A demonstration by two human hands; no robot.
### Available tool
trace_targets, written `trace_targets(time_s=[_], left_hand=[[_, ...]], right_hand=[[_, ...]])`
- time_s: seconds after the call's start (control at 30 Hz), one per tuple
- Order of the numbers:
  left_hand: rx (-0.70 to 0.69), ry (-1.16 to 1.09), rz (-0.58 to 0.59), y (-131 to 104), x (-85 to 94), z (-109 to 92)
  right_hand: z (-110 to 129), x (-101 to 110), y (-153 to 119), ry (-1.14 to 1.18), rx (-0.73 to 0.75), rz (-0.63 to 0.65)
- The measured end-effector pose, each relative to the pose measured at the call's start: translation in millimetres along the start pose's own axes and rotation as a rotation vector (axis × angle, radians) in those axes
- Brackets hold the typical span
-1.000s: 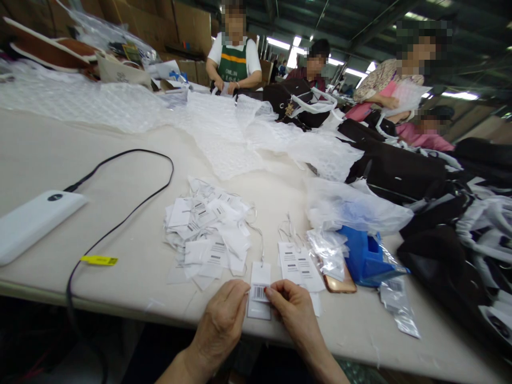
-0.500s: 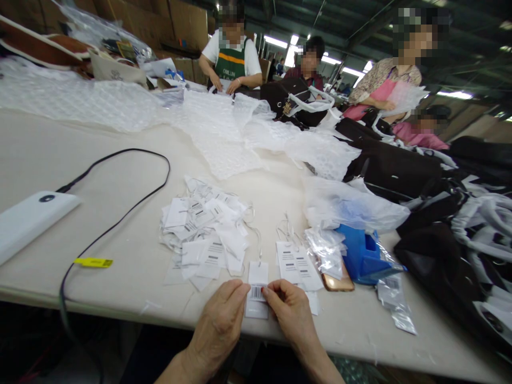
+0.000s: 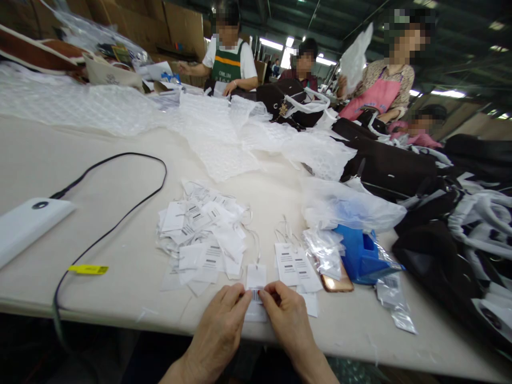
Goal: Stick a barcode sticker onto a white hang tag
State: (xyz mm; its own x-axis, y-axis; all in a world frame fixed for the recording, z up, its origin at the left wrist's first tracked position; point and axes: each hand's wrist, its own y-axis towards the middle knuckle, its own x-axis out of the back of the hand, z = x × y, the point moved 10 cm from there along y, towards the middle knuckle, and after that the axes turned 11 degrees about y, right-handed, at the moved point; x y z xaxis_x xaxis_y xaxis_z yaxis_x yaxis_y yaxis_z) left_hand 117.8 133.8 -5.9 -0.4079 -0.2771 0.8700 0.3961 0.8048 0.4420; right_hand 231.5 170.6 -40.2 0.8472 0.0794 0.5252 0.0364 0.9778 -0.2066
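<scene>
White paper barcode tag (image 3: 255, 278) with a thin string sits at the near edge of the pale tabletop (image 3: 120, 256), pinched by the left hand (image 3: 218, 333) and right hand (image 3: 288, 325), with a big loose pile of tags (image 3: 202, 234) beside it and 2 flat tags (image 3: 295, 261) laid apart.

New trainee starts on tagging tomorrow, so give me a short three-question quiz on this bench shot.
1. True or false: both hands pinch one white barcode tag.
2. What lies left of that tag: A) a loose pile of tags, B) a blue holder, C) a phone?
3. What colour is the small label on the black cable?

Key: 1 true. 2 A. 3 yellow.
</scene>
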Motion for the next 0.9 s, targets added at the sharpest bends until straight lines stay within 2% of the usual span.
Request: trace_targets(time_s=[0.23,0.33,0.4,0.5,0.57,0.77,0.9], left_hand=[[-0.027,0.074,0.015,-1.9,-6.6,-3.2],[-0.021,0.075,0.003,-1.9,-6.6,-3.1],[-0.008,0.062,0.009,-1.4,-6.7,-2.2],[0.022,0.025,0.028,0.1,-6.2,0.1],[0.039,-0.015,0.047,1.0,-6.5,1.1],[0.056,-0.025,0.060,2.0,-7.0,2.5],[0.065,-0.090,0.063,0.4,-9.7,5.0]], right_hand=[[11.7,-0.1,-0.6,-0.284,0.030,-0.019],[8.2,8.4,-4.9,-0.404,0.032,-0.091],[18.0,11.3,-12.8,-0.434,0.192,-0.177],[46.9,-0.6,-42.2,-0.414,0.652,-0.250],[51.5,-8.5,-58.7,-0.416,0.811,-0.282],[34.6,-12.9,-57.8,-0.489,0.735,-0.327],[37.0,-15.6,-64.1,-0.467,0.832,-0.337]])
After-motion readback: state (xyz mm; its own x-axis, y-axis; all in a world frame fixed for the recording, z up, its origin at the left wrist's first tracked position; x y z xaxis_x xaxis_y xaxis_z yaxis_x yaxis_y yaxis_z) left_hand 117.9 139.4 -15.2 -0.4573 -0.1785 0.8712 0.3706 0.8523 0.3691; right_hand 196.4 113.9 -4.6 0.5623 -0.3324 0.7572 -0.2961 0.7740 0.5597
